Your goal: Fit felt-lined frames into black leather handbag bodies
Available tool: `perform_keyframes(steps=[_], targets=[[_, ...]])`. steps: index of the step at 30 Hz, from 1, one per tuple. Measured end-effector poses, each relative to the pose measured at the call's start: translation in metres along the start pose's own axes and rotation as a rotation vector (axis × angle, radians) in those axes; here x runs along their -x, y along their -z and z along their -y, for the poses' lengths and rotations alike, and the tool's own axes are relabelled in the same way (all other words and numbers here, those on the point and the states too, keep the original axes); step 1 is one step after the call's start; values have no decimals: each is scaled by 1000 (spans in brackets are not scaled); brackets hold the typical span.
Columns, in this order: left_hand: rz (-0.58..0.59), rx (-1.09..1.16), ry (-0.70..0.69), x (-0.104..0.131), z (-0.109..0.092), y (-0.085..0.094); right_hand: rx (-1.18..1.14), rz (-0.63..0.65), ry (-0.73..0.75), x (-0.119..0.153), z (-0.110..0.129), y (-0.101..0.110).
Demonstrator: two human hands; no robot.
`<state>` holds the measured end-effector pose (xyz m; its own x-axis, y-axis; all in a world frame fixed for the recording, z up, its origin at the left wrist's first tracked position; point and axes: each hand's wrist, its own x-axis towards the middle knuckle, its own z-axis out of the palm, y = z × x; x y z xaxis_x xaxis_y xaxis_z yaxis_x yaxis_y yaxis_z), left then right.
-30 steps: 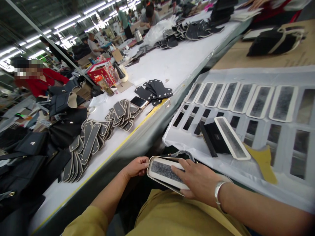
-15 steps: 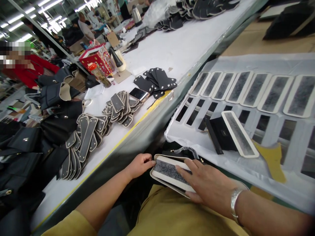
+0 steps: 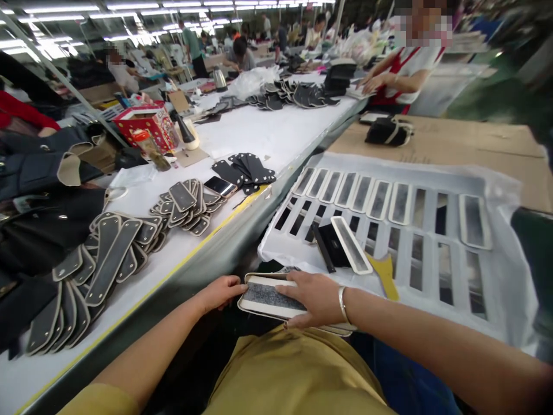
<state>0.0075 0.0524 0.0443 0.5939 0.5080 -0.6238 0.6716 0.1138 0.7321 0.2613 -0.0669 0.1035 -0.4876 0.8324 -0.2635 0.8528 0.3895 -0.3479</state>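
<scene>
A bag piece with a grey panel and pale border (image 3: 263, 294) rests at my lap, its long side running left to right. My left hand (image 3: 224, 290) pinches its left end between thumb and fingers. Across the panel's right part lies my right hand (image 3: 313, 300), fingers spread flat on the surface, a silver bracelet at the wrist. Beyond the right hand, a black piece (image 3: 332, 245) and a pale-rimmed panel (image 3: 352, 245) stand on the white sheet, beside a yellow scraper-like tool (image 3: 384, 274).
The white sheet (image 3: 512, 282) on the right carries pale-rimmed panels (image 3: 380, 200) in a row. On the left table (image 3: 242, 131) lie strap pieces (image 3: 114, 262), a phone (image 3: 220, 185) and black pieces (image 3: 248, 170). A person (image 3: 415, 75) works at the far table edge.
The view has turned right and lifted, showing more of the room and a person at the far table. Both hands remain on the bag piece, the right still flat on its panel.
</scene>
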Motion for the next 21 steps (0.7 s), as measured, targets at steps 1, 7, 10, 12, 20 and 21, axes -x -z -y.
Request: perform_keyframes(steps=[1,7,10,12,20,21], targets=[[-20,9,-12,1,1,-3,-24,6,10,1,0,2],[-118,77,-68,7,5,-17,-305,-27,27,15,3,21],[-101,155,-43,10,3,-20,-367,-48,-75,27,-2,34],[-85,213,9,12,4,-22,-391,-41,-224,39,-10,39],[-126,169,94,10,13,-25,-885,134,-548,89,-35,1],[-139,136,101,10,12,-25,-889,102,-567,89,-36,-4]])
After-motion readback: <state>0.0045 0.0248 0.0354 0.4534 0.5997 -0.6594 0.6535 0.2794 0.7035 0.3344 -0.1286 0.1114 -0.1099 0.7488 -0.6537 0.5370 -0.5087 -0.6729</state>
